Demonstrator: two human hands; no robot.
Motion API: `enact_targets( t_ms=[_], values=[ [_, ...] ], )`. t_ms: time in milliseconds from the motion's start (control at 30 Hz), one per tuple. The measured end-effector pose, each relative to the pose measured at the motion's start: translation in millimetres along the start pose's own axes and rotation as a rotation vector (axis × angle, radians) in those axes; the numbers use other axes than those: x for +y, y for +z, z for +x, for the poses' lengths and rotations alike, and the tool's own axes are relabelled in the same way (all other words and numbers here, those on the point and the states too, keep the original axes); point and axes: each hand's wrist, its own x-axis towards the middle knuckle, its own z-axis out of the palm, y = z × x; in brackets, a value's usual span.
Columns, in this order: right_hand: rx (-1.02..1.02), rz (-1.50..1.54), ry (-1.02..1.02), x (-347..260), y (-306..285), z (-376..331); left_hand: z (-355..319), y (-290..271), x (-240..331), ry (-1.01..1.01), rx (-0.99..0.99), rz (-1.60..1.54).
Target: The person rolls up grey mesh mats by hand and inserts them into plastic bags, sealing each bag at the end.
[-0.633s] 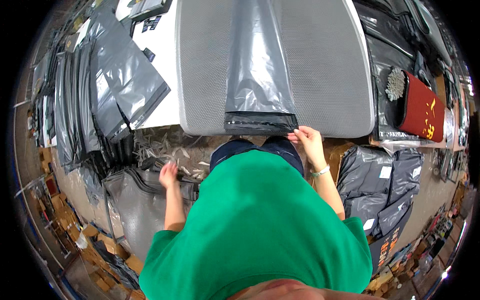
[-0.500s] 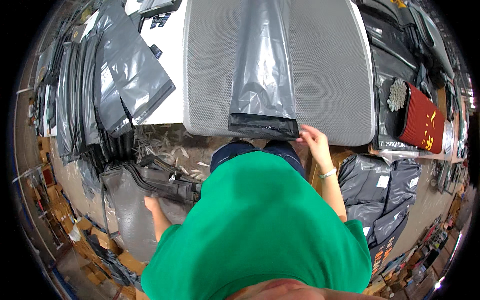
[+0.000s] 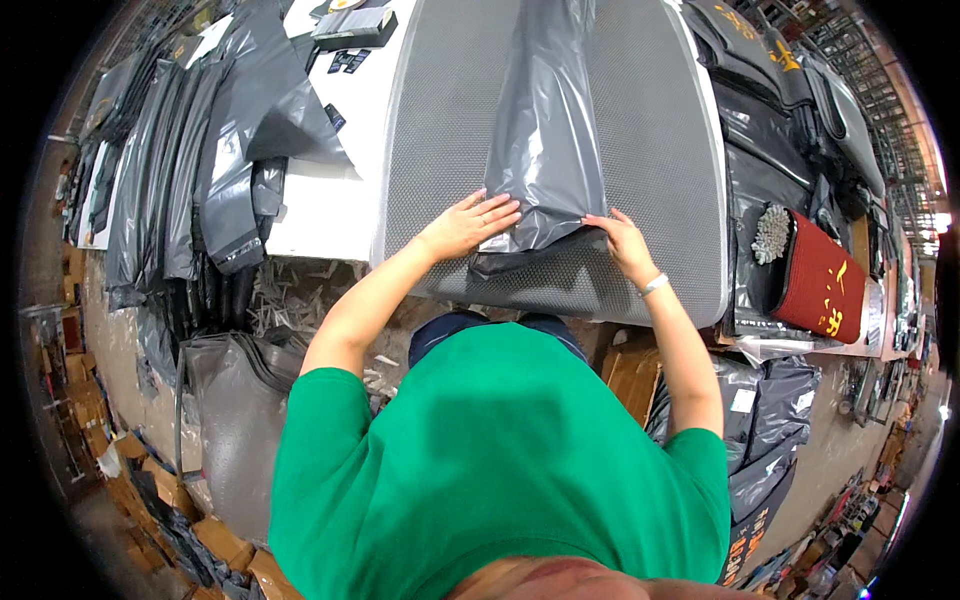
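Observation:
A long grey plastic mailing bag [image 3: 545, 130] lies lengthwise over a grey textured mat [image 3: 440, 130] on the table. My left hand [image 3: 470, 225] rests on the bag's near left edge, fingers stretched out across the plastic. At the opposite side, my right hand [image 3: 622, 242] pinches the bag's near right edge between thumb and fingers. The plastic creases between the two hands, and the bag's dark near end is bunched below them. Whatever is inside the bag is hidden.
Grey plastic bags [image 3: 180, 170] hang over the table's left edge. A red rolled mat [image 3: 825, 280] lies at the right among black packages. Below left, dark grey sheets [image 3: 235, 420] are draped; wrapped parcels [image 3: 765, 410] and a cardboard box [image 3: 632, 375] stand below right.
My left hand has come up from the dark grey sheets at lower left onto the bag. My right hand now grips the bag's edge, and its flat near end has become creased and folded.

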Motion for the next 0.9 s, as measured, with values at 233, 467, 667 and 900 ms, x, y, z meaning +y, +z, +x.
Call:
enact_targets(
  t_ms=[233, 467, 667, 900],
  values=[
    [0.384, 0.388, 0.497, -15.8, 12.1, 3.9, 3.5, 16.4, 3.8, -0.622, 0.45, -0.6],
    [0.272, 0.573, 0.829, -28.6, 104.1, -53.0, -63.4, 43.3, 44.0, -1.246, 0.227, -1.393],
    [0.416, 0.074, 0.511, -92.5, 36.1, -40.1, -59.0, -13.9, 71.3, -0.806, 0.53, -0.669],
    [0.201, 0.582, 0.655, -96.4, 95.0, 24.2, 35.5, 13.7, 56.1, -1.184, 0.116, -0.798]
  ],
)
